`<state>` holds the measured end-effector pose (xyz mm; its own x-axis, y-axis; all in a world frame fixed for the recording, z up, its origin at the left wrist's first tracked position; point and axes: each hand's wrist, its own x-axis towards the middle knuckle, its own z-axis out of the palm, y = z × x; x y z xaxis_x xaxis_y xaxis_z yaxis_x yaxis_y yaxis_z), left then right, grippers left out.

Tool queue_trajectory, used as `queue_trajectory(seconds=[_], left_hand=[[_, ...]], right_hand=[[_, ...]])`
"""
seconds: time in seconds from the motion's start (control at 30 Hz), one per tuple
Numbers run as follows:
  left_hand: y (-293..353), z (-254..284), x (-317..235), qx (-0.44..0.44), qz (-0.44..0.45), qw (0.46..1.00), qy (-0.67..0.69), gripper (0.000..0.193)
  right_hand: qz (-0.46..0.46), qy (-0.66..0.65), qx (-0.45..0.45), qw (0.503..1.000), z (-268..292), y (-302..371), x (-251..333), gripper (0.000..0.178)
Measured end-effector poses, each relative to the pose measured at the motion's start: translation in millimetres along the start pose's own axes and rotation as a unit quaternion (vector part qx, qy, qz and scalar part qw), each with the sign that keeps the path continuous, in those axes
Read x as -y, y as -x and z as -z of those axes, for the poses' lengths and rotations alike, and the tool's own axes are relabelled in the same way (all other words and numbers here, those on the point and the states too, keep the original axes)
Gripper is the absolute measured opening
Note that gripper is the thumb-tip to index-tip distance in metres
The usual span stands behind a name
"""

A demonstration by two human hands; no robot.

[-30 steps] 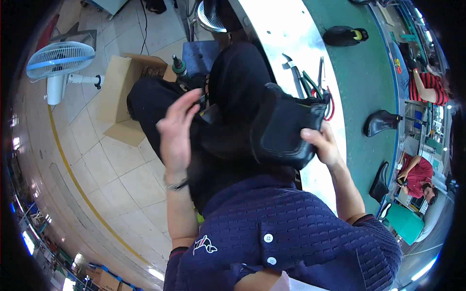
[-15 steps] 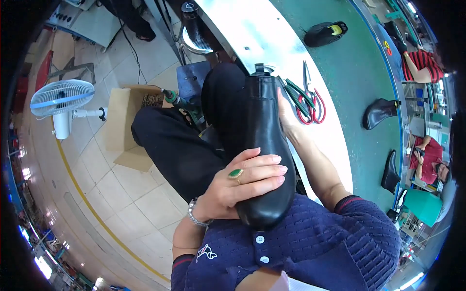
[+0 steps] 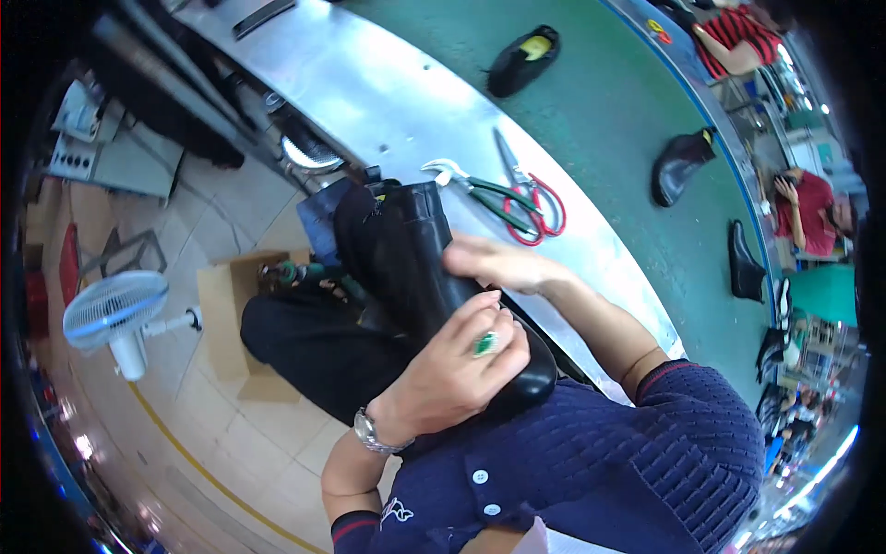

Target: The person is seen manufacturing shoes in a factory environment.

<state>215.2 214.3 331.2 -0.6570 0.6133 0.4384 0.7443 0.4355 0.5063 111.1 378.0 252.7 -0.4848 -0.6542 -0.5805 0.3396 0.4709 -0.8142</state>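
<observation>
A glossy black ankle boot (image 3: 425, 240) lies tilted across my lap, its toe toward my body and its shaft pointing away. My left hand (image 3: 457, 365), with a green-stone ring and a metal watch, is curled over the instep; its fingertips are partly hidden. Against the right side of the shaft rests my right hand (image 3: 503, 265), fingers stretched out and slightly blurred. On the metal bench just beyond it are green-handled pincers (image 3: 498, 196) and red-handled scissors (image 3: 546, 205).
A green conveyor belt (image 3: 591, 120) beyond the bench carries several dark shoes, including a black shoe (image 3: 524, 63) and an ankle boot (image 3: 683, 169). Left on the floor stand a white fan (image 3: 115, 314) and a cardboard box (image 3: 221, 323). People sit across the belt.
My left hand has gone from lying flat to curled over the boot. My right hand has come nearer, onto the shaft. The boot has tilted leftward, and the view has turned.
</observation>
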Motion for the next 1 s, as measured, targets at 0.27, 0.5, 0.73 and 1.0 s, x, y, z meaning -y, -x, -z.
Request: queue_trajectory(seconds=[0.27,0.5,0.73,1.0], left_hand=[[-37.3,-43.2,2.6,-0.01,-0.06,0.985,-0.159,0.041],[17.8,-59.7,40.5,-0.074,0.245,0.967,0.008,0.05],[4.2,-60.4,55.0,-0.059,0.255,0.965,0.032,0.039],[11.8,-63.2,46.7,-0.065,0.282,0.957,0.015,0.036]], right_hand=[[0.072,-0.471,-0.284,0.832,18.4,48.0,5.9,0.037],[0.2,-0.294,-0.647,0.674,152.7,153.8,-89.7,0.045],[0.202,-0.022,-0.764,0.612,253.8,154.7,-161.6,0.068],[0.094,0.424,-0.859,0.273,286.8,69.3,-111.3,0.059]])
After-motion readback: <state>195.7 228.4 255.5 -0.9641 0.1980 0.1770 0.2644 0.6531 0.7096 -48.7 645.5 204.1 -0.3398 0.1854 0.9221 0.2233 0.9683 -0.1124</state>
